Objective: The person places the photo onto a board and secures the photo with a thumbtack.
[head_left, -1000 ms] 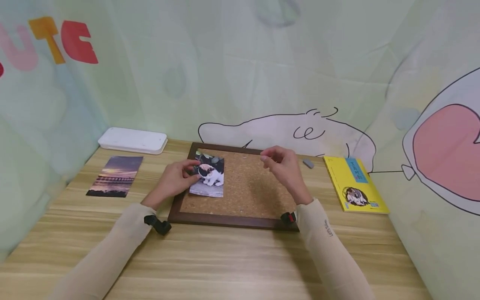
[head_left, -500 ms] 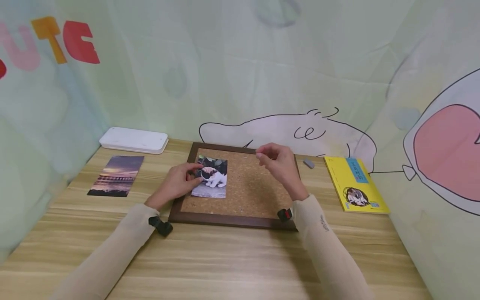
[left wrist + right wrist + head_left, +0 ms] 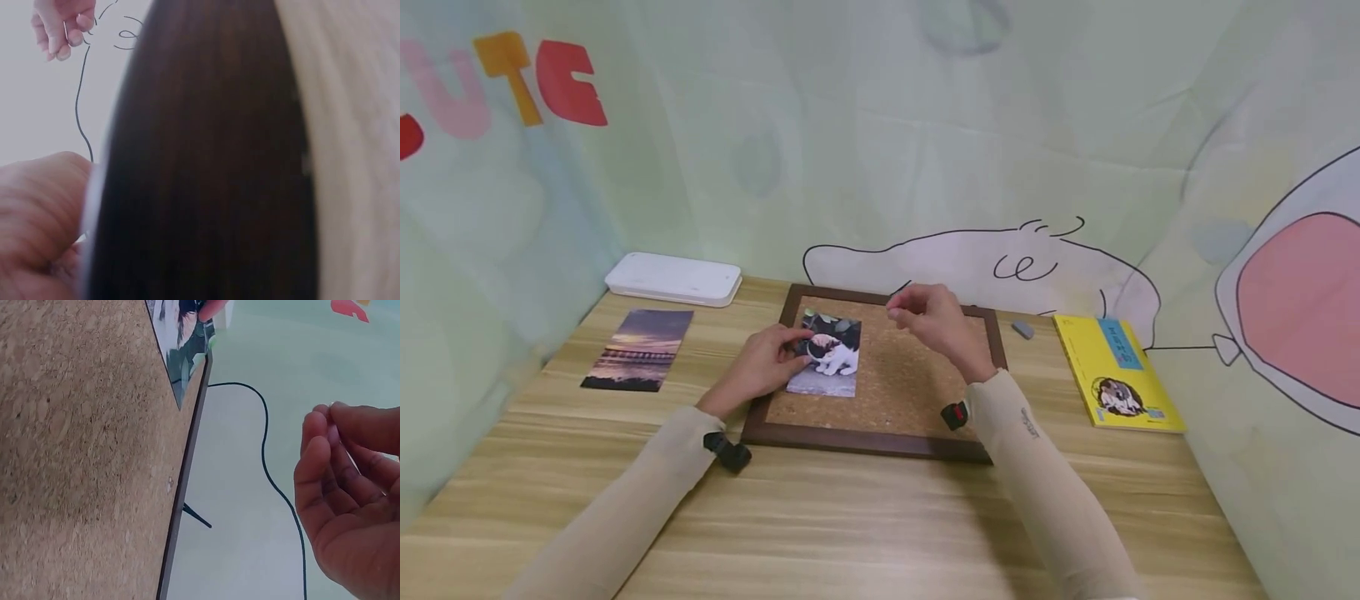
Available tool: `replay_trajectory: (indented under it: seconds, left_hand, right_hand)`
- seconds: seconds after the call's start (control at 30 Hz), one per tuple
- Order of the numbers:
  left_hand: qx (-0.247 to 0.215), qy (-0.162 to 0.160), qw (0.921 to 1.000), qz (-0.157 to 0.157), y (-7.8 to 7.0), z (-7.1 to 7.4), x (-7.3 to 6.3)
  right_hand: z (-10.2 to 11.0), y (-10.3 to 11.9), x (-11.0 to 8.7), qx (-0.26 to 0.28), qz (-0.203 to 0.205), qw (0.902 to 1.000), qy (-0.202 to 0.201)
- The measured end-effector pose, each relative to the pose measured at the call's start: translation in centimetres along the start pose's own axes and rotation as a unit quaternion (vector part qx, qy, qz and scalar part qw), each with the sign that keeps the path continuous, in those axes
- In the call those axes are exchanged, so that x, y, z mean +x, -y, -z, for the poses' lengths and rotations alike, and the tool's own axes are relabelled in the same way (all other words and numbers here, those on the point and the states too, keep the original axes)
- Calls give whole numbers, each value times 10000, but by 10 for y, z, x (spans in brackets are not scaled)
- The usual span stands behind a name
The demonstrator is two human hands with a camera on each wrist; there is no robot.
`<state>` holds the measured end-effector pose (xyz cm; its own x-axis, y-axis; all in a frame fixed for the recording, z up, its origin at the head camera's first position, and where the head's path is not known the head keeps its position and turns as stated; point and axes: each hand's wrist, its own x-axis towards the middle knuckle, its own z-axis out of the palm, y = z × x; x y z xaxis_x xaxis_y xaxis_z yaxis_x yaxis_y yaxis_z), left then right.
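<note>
Your left hand [image 3: 757, 364] pinches the rectangular paper animal photo [image 3: 832, 371] by its edge.
Likely that steadies it over the left of the brown-framed cork board [image 3: 891, 392]; your right hand [image 3: 936, 323] has fingertips together, contents unclear.

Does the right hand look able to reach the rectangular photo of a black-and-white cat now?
Probably yes: nothing visible stands between the right hand and the photo, and the left hand holds only its left side.
</note>
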<state>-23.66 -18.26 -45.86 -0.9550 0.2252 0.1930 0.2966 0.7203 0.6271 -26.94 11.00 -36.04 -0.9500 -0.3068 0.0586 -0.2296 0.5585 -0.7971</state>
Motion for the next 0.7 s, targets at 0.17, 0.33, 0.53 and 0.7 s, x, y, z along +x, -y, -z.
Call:
replay_trajectory:
  seconds: [0.17, 0.33, 0.53, 0.7]
  left_hand:
    - [-28, -86, 9998, -186, 0, 0, -3]
    - [-25, -71, 9998, -208, 0, 1, -3]
    - [61, -43, 9999, -72, -1, -1, -2]
    - [146, -9, 9999, -12, -1, -1, -5]
  right_hand:
    - [-9, 0, 10, -104, 6, 9996, 259]
    - [-14, -3, 17, -240, 59, 9990, 380]
    - [-21, -4, 23, -317, 4, 9982, 508]
    - [-30, -8, 28, -325, 131, 9969, 706]
